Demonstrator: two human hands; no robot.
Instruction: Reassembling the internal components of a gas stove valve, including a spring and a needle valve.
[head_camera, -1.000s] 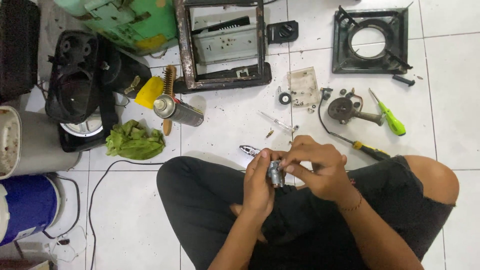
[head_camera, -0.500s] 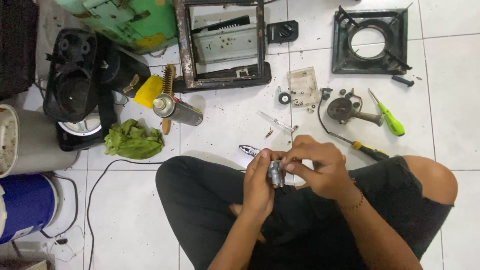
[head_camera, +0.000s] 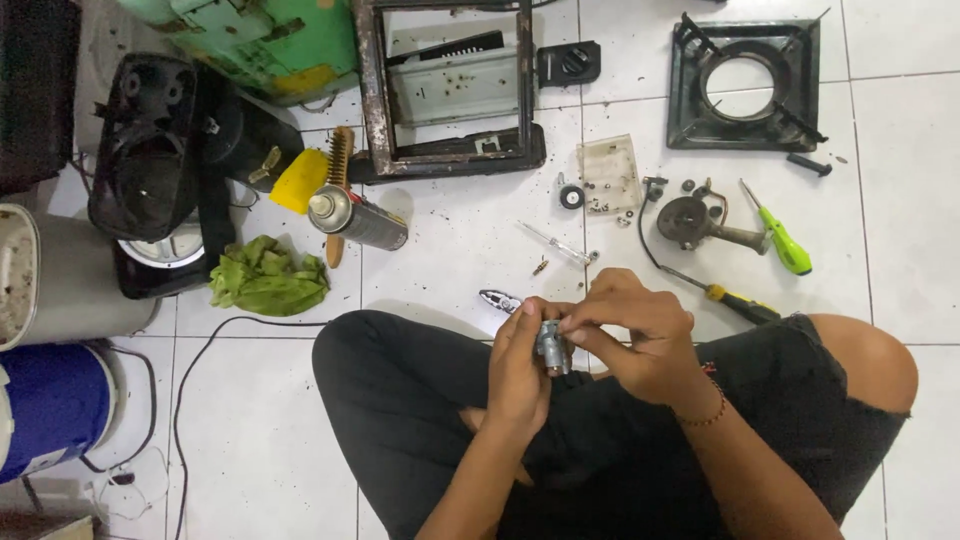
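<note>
A person sits cross-legged on a white tiled floor (head_camera: 460, 250) speckled with dirt. The left hand (head_camera: 520, 375) and right hand (head_camera: 640, 335) both close around a small grey metal part (head_camera: 551, 347) held above the lap, near the floor's near edge. Toward the far edge lie a rusty stove frame (head_camera: 450, 150) and a black burner grate (head_camera: 745, 85). A green rag (head_camera: 265, 280), spray can (head_camera: 355, 220), green screwdriver (head_camera: 780, 240) and pliers (head_camera: 498, 298) lie scattered between. A blue drum (head_camera: 50, 405) stands at the left edge.
</note>
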